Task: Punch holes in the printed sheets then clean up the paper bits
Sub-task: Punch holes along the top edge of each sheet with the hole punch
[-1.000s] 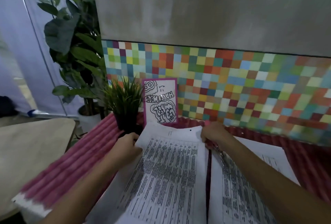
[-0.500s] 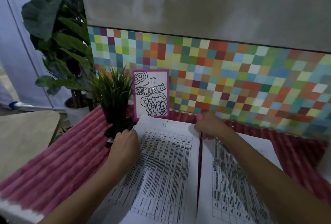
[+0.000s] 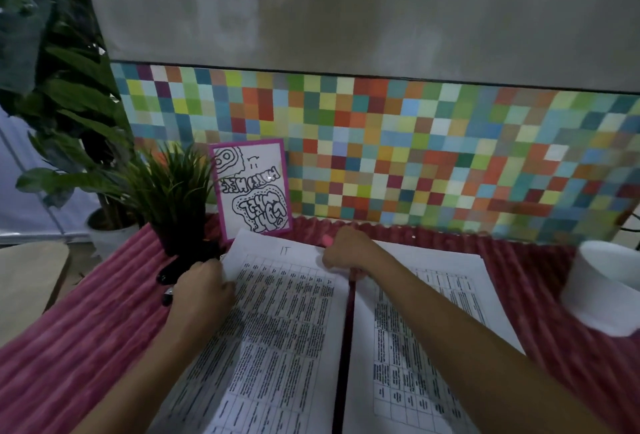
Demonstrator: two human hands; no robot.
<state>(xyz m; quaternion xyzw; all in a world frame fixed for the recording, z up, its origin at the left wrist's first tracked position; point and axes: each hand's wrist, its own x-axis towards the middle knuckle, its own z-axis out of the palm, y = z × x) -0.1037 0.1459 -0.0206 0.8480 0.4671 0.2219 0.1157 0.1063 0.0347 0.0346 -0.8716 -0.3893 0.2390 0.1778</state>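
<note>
Two stacks of printed sheets lie side by side on the pink ribbed table cover [image 3: 86, 336]. My left hand [image 3: 202, 291] grips the upper left edge of the left printed sheet [image 3: 284, 322]. At that sheet's top right corner, my right hand [image 3: 346, 251] has its fingers curled on the paper; a thin dark strip shows below it in the gap between the stacks. My right forearm crosses the right printed sheet [image 3: 440, 295]. A black object [image 3: 169, 276], partly hidden by my left hand, lies just left of the sheets; I cannot tell what it is.
A small potted grass plant [image 3: 173, 198] and a pink-framed drawing card [image 3: 252, 191] stand behind the sheets against the coloured tile wall. At the right edge sits a white roll [image 3: 602, 291]. A large leafy plant [image 3: 65, 104] and a beige tabletop [image 3: 27, 281] are at the left.
The left sheet's raised top edge has come down flat on the table. My left hand slid a little nearer along its left edge, while my right hand stayed at the top right corner.
</note>
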